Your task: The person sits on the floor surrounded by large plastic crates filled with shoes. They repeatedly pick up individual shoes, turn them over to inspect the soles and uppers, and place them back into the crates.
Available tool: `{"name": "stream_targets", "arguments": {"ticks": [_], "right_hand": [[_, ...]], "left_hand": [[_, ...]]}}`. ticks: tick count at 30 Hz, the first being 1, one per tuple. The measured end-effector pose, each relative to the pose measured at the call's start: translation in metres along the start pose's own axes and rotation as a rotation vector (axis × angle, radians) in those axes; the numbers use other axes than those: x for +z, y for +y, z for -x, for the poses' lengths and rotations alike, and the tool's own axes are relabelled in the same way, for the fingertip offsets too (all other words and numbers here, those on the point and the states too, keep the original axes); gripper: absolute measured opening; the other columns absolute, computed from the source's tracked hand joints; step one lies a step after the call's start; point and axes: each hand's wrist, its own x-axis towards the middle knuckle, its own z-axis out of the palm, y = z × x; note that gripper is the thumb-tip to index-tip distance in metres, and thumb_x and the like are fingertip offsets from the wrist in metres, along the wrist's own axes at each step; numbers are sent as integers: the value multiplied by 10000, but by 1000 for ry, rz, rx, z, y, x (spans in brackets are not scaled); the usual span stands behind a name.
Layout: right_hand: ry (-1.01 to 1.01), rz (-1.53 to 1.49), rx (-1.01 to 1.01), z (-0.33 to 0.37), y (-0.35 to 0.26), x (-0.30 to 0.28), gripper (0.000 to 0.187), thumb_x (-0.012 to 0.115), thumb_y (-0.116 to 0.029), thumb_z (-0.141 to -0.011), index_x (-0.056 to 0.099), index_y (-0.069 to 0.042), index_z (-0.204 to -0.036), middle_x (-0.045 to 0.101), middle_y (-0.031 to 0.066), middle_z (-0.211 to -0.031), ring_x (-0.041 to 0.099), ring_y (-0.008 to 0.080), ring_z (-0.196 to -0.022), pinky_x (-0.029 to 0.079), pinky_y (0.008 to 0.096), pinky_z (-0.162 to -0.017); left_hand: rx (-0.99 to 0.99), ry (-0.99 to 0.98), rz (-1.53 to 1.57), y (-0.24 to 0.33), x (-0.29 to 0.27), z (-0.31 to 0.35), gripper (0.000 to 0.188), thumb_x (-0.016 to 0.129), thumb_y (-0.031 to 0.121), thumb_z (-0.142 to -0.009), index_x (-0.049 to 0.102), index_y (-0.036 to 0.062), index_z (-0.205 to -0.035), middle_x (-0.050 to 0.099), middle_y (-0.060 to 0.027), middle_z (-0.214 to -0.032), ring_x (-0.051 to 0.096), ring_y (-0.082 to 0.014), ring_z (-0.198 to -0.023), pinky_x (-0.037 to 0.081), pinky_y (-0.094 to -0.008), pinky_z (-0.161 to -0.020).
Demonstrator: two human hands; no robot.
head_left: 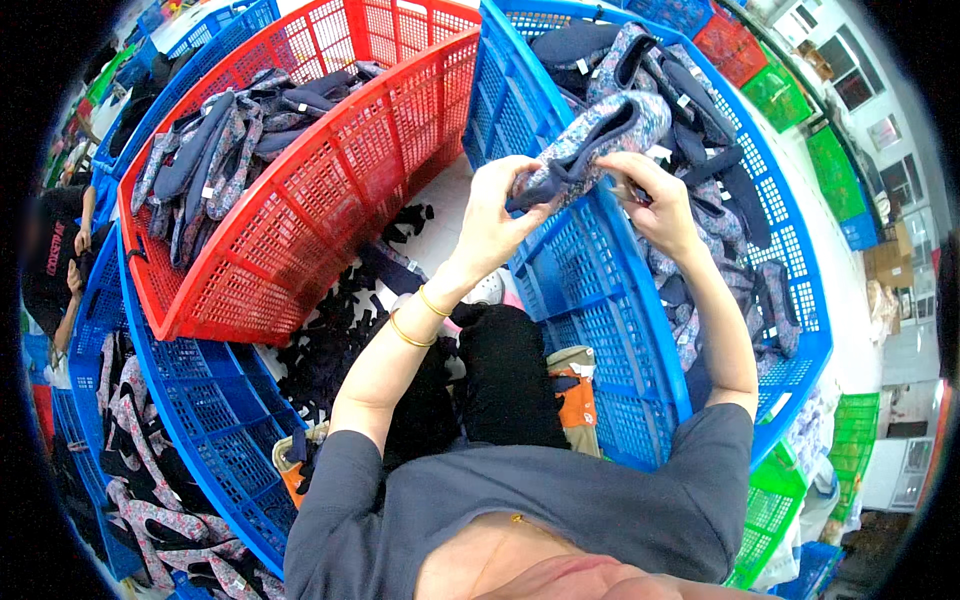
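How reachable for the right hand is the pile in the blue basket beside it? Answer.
Likely yes: the blue basket stands open and its pile lies close, though the right hand holds a fabric piece.

The head fisheye looks down on the nearby hands (pixel 497 210), edges seemingly blurred.

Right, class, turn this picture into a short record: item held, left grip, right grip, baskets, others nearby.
Item held: mottled blue-grey slipper-like piece, dark inside
Left grip: pinching its lower left end
Right grip: holding its lower right edge
Red basket: pile of similar pieces
Blue basket at right: another pile
Nearby: person, far left
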Motion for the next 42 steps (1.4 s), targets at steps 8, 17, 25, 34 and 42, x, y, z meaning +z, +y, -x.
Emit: {"name": "stream_targets", "arguments": {"ticks": [8, 17, 25, 34, 42], "right_hand": [[99, -153, 273, -1, -18, 25, 388, 652, -35, -782, 594, -52, -1166, 647, 118, -1036, 652, 190, -920, 503, 288, -784], [-67, -997, 737, 9, -44, 12, 359, 499, -380, -989, 617, -58, -1094, 442, -75, -691, 315, -13, -521, 217, 160, -443], [-248, -991, 791, 18, -42, -5, 391, 472, -419, -988, 629, -65, -1038, 478, -68, -687, 341, -9, -519, 223, 144, -432], [-408, -876, 795, 13, -30, -12, 447, 500, -476, -956, 639, -51, -965, 452, -69, -650, 329, -7, -504, 206, 152, -421], [-598, -982, 813, -10, -12, -11, 423, 475, -431, -979, 633, -41, -934, 482, -34, -596, 307, 1, -414, 179, 156, -355]], "left_hand": [[226, 274, -242, 14, 8, 6, 483, 809, 146, -706, 579, 54, -1121, 649, -111, -1014, 618, -291, -960, 518, -365, -803], [103, 223, -23, 27, 8, 5, 323, 762, 88, -759, 585, 50, -1027, 655, -163, -1096, 677, -276, -867, 560, -324, -665], [-148, 167, 336, 20, 8, 10, 174, 661, 99, -875, 611, -26, -986, 655, -144, -1143, 598, -80, -743, 496, -223, -628], [-197, 130, 529, 24, 7, 14, 165, 621, 44, -886, 586, -46, -1020, 615, -138, -1210, 594, -61, -781, 498, -210, -676], [-172, 12, 489, 25, 3, 14, 151, 521, 0, -936, 531, -72, -1068, 525, -212, -1287, 607, -219, -1040, 571, -361, -866]]}}
